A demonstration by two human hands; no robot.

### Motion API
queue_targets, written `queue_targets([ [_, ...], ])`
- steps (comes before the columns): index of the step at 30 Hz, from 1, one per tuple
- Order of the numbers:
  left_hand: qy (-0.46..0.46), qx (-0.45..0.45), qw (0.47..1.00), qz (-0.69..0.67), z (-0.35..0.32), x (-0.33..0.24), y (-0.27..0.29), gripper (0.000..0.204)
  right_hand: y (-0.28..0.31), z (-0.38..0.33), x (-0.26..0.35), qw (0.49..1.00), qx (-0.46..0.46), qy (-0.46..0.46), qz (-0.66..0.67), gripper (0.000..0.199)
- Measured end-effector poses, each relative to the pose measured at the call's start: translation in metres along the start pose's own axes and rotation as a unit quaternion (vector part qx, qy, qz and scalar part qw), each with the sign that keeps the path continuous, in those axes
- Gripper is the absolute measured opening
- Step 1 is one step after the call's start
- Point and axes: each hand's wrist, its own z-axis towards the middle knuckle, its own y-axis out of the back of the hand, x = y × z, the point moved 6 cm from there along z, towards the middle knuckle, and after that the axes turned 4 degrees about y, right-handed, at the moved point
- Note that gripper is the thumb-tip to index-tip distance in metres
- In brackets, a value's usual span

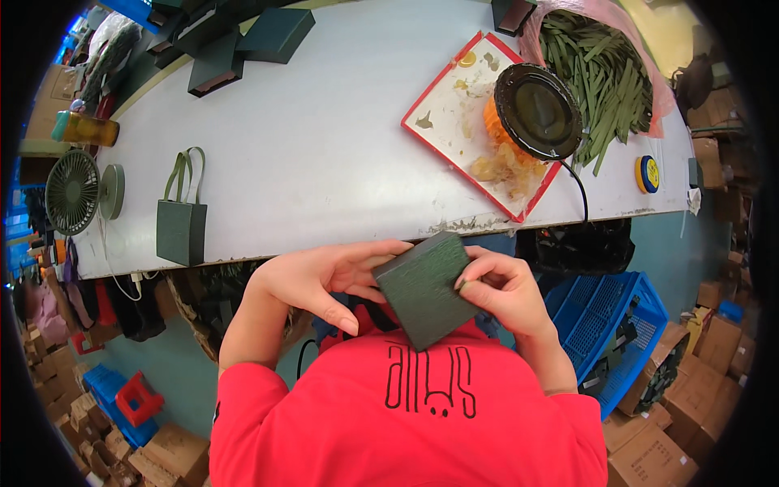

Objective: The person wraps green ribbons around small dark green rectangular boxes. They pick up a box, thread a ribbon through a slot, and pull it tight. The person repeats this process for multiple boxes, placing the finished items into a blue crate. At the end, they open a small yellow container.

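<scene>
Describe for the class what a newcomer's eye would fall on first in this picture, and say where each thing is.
The bright red shirt at the bottom centre probably strikes first, with the dark green box just above it, at the person's hands. Next might come the red-edged board right of centre, with a round black-rimmed pot over it, beside a pink bag of green strips.

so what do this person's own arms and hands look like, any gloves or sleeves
The left hand and right hand are both bare: no gloves, rings or watch show. The forearms are uncovered too. The red shirt has short sleeves ending around the elbows, and black print across its front.
</scene>
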Motion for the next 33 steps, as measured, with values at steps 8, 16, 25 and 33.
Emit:
queue_targets([
  [8,-0.097,-0.124,0.942,0.297,0.033,-0.014,0.005,0.105,0.009,0.003,-0.018,0.984,-0.036,0.014,0.175,0.007],
  [16,-0.153,-0.163,0.937,0.269,0.054,-0.008,-0.013,0.154,0.002,0.016,-0.017,0.927,-0.034,-0.038,0.371,0.009],
  [25,-0.201,-0.267,0.874,0.352,0.064,-0.020,-0.020,0.142,-0.015,0.019,-0.013,0.917,-0.003,-0.094,0.387,0.023],
  [33,-0.160,-0.392,0.582,0.695,0.034,-0.078,-0.018,0.109,0.041,0.004,0.012,0.984,-0.133,0.062,0.102,0.008],
])
